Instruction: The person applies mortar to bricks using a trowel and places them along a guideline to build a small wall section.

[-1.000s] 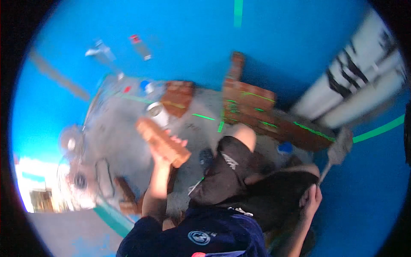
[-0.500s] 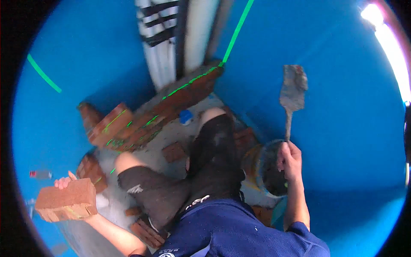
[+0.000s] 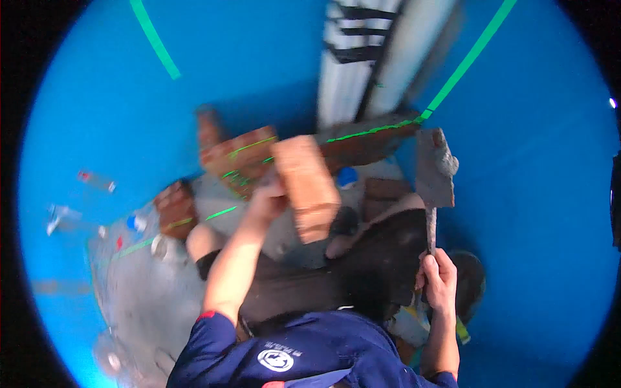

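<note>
Left hand (image 3: 268, 197) grips an orange-brown brick (image 3: 305, 187), which I judge heavy, rigid, chip-prone, best clasped mid-length; right hand (image 3: 439, 279) clenches a trowel (image 3: 433, 173).

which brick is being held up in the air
The orange brick in the left hand; the other visible bricks are unheld, and the right hand grips a trowel.

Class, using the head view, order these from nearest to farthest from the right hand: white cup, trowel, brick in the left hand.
1. Trowel: gripped in the right hand.
2. Brick: in the left hand, mid-picture.
3. White cup: on the left side.
</note>
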`<move>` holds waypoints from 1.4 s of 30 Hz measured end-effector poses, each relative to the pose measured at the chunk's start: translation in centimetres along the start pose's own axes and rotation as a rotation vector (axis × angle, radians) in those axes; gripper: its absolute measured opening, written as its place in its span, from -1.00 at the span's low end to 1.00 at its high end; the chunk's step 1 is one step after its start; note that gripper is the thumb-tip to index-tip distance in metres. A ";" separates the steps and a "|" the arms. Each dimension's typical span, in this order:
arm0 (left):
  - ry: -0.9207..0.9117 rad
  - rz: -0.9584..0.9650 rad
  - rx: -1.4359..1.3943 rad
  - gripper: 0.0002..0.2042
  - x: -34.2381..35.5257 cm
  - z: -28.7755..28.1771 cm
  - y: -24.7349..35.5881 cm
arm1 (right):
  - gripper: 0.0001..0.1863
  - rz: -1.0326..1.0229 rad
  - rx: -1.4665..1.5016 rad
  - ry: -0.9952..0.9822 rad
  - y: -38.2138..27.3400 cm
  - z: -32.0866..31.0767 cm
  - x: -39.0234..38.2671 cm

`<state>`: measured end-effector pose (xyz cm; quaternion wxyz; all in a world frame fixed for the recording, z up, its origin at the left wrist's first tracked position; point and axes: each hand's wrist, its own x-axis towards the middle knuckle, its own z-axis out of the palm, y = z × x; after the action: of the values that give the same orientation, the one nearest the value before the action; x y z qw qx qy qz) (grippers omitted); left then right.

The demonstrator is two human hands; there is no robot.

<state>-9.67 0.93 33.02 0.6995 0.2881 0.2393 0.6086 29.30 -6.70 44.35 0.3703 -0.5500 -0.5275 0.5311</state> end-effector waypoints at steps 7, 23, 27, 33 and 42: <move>-0.105 -0.004 0.100 -0.15 -1.9 4.1 0.9 | -0.70 -0.175 -0.183 -0.308 0.2 4.5 3.2; -0.138 0.063 -0.148 -0.07 -4.5 -0.3 -1.2 | -0.71 -0.669 -0.824 -0.275 -0.6 8.6 5.0; -0.185 0.066 -0.238 -0.10 -5.2 -0.9 -0.1 | -0.70 -0.736 -0.799 -0.231 0.1 7.5 4.9; -0.120 0.035 -0.032 -0.13 -5.4 -1.5 1.6 | -0.82 -0.687 -0.821 -0.051 1.0 6.0 5.2; -0.200 -0.095 -0.195 0.02 -5.1 -2.6 -2.2 | -0.81 -0.699 -0.706 -0.406 -1.8 10.5 5.5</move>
<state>-10.60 -4.00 29.54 0.7725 0.2664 0.1215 0.5635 18.07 -2.69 43.30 0.2080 -0.3190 -0.8867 0.2623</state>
